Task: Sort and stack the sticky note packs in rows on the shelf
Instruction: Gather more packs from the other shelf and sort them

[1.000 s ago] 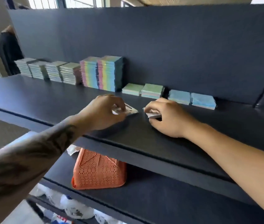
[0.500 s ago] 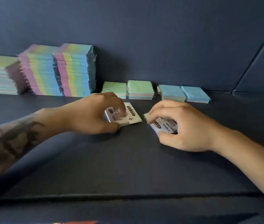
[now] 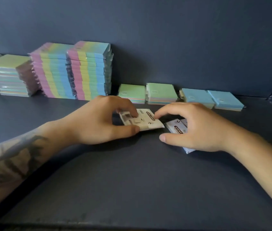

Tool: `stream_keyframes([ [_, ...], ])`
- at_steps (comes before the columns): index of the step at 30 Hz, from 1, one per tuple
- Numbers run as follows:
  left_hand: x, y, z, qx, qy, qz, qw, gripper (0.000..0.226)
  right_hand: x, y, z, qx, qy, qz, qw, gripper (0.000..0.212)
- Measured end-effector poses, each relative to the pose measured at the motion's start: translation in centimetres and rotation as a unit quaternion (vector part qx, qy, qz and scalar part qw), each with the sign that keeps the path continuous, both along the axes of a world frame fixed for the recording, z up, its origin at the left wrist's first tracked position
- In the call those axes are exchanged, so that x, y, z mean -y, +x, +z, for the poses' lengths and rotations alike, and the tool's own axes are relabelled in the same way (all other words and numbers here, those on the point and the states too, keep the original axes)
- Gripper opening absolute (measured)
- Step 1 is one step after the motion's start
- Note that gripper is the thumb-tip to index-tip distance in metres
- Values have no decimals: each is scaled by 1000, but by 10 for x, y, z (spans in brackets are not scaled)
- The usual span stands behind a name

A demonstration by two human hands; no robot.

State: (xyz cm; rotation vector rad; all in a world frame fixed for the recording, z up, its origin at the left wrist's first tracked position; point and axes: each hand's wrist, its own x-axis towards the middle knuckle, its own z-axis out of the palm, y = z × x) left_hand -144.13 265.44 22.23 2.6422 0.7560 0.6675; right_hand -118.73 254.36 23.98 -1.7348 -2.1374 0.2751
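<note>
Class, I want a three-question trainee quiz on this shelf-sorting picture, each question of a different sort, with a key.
1. True or false: the left hand pinches the cream-labelled sticky note pack.
2. How many flat light blue square packs lie against the dark back wall?
3. Which stacks stand tallest? A) green-topped packs B) rainbow-striped packs C) blue packs

Key: 1 true. 2 two. 3 B. The right hand covers the white-labelled pack.
</note>
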Motion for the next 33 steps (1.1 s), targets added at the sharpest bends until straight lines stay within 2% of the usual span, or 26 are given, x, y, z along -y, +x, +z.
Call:
stream_keyframes([
  [2,0,0,1,25,-21,11,999,37,-1,-6,-3,-3,35,-5,999,38],
  [5,7,1,5,49,-46,4,998,25,-5,-12,-4,-52,89,-4,995,14],
  [7,12,2,7,67,-68,-3,995,35,-8,-13,-4,-87,102,-8,991,8],
  [9,15,5,9,88,-89,-3,992,56,-10,-12,-7,-124,113,-12,986,8],
  [11,18,7,11,112,-98,0,989,63,-10,-11,-9,-166,124,-18,978,10],
  [13,20,9,12,123,-107,4,987,49,-11,-12,-9,-212,127,-18,969,11],
  [15,23,10,14,134,-153,8,979,31,-11,-14,-10,-241,125,-16,962,22],
  [18,22,9,14,164,-227,-4,960,32,-11,-19,-8,-272,122,-21,954,32],
  [21,22,11,15,207,-258,6,944,29,-12,-21,-9,-301,130,-36,944,33],
  [23,25,14,17,235,-268,30,934,21,-12,-21,-11,-288,147,-50,945,38],
  [25,27,18,19,269,-281,63,919,13,-10,-23,-11,-232,174,-62,955,43],
  [28,32,24,20,292,-298,97,904,11,-7,-33,-8,-146,186,-60,970,63],
  [30,39,32,22,290,-322,89,897,7,-5,-39,-7,-125,183,-63,973,72],
  [33,48,40,26,259,-330,81,904,5,-2,-36,-5,-138,174,-61,973,64],
])
